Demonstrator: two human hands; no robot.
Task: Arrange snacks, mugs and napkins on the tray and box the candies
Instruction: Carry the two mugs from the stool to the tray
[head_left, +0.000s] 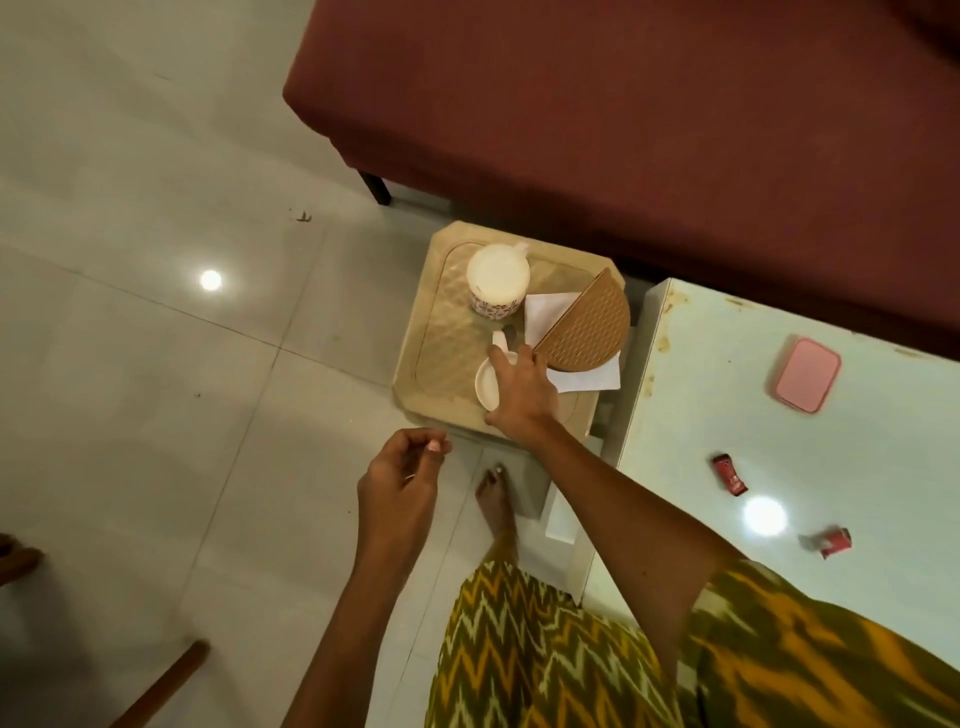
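A beige tray (441, 358) rests on a low stool beside the table. On it stand a patterned white mug (497, 280), a second white mug (488, 383) and white napkins (545, 309) in a tan half-round holder (587, 327). My right hand (522, 392) reaches over the near mug, its fingers on the rim. My left hand (402, 480) hovers in front of the tray with its fingers loosely curled and nothing in them. Two red candies (730, 474) (834, 542) lie on the pale table, with a pink box (806, 375) farther back.
A maroon sofa (623, 114) fills the space behind the tray and table. The pale glass table (810, 452) lies to the right. My bare foot (496, 501) stands on the white tiled floor under the tray. Wooden chair legs (166, 680) show at bottom left.
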